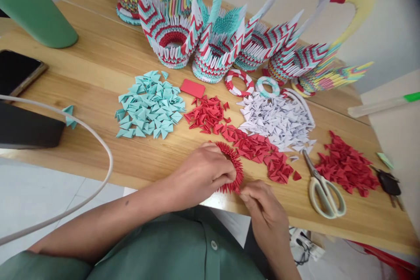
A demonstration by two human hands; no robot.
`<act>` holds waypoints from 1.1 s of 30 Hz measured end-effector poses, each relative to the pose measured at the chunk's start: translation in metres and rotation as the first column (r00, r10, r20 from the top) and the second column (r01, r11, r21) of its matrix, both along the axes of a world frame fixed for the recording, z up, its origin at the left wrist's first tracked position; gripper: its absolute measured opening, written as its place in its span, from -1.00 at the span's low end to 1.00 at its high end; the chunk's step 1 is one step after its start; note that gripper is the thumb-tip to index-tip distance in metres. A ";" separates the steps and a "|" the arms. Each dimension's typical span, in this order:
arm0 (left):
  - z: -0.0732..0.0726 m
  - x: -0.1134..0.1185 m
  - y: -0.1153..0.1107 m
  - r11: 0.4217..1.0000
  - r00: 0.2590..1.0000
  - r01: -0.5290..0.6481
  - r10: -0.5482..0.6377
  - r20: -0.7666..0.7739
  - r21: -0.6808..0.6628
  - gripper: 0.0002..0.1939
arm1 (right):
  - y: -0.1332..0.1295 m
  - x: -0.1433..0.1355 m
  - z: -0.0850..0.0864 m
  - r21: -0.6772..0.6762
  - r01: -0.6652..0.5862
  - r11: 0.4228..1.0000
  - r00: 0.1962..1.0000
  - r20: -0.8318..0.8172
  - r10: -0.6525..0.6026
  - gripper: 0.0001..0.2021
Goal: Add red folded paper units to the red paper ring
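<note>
A spiky ring of folded red paper pieces (236, 162) is at the table's front edge. Wrapped over its left side, my left hand (206, 170) grips it and hides much of it. At the ring's lower right, my right hand (265, 205) has its thumb and fingers pinched together; a bit of red paper shows at the fingertips, but its shape is mostly hidden. Just beyond the ring lies a band of loose red paper triangles (252, 144). Scissors (323, 188) with white handles rest to the right of my right hand.
Piles of turquoise triangles (149, 105), white triangles (278, 116) and more red triangles (348, 164) lie around. Several folded-paper swans (216, 52) stand at the back. A phone (19, 72), a green bottle (39, 8) and a white cable (110, 157) are at left; keys (389, 182) at right.
</note>
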State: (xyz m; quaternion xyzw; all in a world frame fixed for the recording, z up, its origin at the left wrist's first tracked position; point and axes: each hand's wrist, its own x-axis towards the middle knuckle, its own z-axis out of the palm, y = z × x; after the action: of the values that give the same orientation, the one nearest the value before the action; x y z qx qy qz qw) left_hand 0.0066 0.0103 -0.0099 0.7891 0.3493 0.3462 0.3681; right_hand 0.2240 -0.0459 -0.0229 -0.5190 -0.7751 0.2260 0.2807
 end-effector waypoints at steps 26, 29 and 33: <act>-0.007 -0.004 -0.016 0.959 0.994 -0.075 0.096 -0.061 0.275 -0.82 | -0.003 -0.006 -0.005 0.213 0.001 0.977 0.992 0.121 -0.027 -0.93; -0.002 -0.002 -0.024 0.947 0.981 -0.131 0.166 -0.096 0.294 -0.80 | -0.004 -0.001 -0.006 0.204 0.009 0.979 0.996 0.083 -0.027 -0.95; 0.001 0.006 -0.034 0.940 0.953 -0.169 0.232 -0.193 0.295 -0.76 | -0.003 -0.003 -0.006 0.199 0.005 0.980 0.997 0.070 -0.019 -0.95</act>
State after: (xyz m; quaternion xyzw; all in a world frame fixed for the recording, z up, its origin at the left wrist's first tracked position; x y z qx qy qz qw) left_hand 0.0131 -0.0238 -0.0091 0.8266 0.4161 0.3358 0.1754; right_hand 0.2211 -0.0490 -0.0294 -0.5006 -0.8002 0.1272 0.3047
